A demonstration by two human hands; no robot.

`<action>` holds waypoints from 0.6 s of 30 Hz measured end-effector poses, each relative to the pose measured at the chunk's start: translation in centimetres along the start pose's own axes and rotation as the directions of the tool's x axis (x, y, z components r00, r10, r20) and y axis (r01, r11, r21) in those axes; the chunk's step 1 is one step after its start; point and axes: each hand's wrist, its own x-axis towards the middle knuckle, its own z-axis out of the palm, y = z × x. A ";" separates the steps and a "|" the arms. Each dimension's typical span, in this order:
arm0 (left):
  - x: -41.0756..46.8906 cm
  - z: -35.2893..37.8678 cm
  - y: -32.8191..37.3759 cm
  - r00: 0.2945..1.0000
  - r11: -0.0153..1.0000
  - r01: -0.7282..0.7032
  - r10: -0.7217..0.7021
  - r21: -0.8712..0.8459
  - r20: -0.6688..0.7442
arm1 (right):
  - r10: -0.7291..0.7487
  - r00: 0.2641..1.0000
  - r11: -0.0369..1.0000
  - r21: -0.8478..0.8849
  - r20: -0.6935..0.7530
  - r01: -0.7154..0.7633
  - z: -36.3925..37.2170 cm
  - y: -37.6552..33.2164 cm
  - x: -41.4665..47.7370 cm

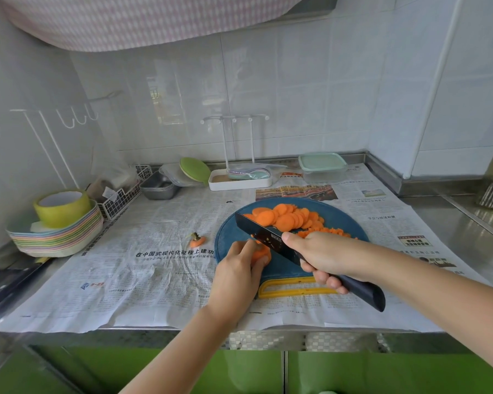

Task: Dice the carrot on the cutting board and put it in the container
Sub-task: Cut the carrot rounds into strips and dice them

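Observation:
A round blue cutting board (231,237) with a yellow handle lies on newspaper. A heap of round carrot slices (286,218) covers its far side. My left hand (239,271) pinches a small stack of carrot slices (261,253) at the board's left edge. My right hand (325,257) grips the dark handle of a black knife (261,231), whose blade angles up and to the left just right of that stack. A clear container with a pale green lid (322,166) stands at the back of the counter, lid on.
The cut-off carrot top (196,240) lies on the newspaper left of the board. A stack of pastel plates (60,237) with tape rolls sits at far left, beside a wire basket (120,200) and metal trays (160,186). A white rack tray (239,179) stands at the back.

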 end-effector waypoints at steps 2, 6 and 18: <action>0.0 0.0 0.1 1.000 1.000 0.003 -0.003 -0.002 0.006 | 0.002 1.000 1.000 -0.007 -0.004 -0.002 0.1 0.0 0.0; 0.0 -0.1 0.2 1.000 1.000 0.014 -0.014 -0.003 0.017 | 0.003 1.000 0.998 -0.055 -0.023 -0.004 0.5 -0.1 0.2; -0.1 -0.1 0.4 0.989 0.982 0.146 -0.142 -0.120 0.035 | 0.060 0.998 0.985 -0.161 -0.014 -0.062 0.7 -0.6 0.5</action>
